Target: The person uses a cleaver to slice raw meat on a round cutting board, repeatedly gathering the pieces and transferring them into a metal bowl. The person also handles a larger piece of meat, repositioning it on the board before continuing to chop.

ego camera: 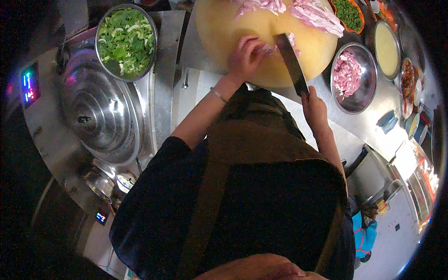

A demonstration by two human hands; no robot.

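My right hand (315, 110) grips the handle of a cleaver (294, 64), whose dark blade reaches up and left over a round yellowish cutting board (231, 21). Left of the blade, my left hand (246, 57) is curled and somewhat blurred, with its fingertips on a small strip of raw meat (268, 49). More cut bits of meat (292, 38) lie just beyond the blade. Toward the far side of the board rest larger slabs of pale pink raw meat (316, 17).
Chopped greens fill a steel bowl (126, 42) on the left, by a large round steel lid (101, 112). At right stand a steel bowl (367, 94) of cut meat, a bowl of pale yellow liquid (386, 50) and an orange-rimmed dish of chopped herbs (348, 15). A person in blue (364, 238) appears lower right.
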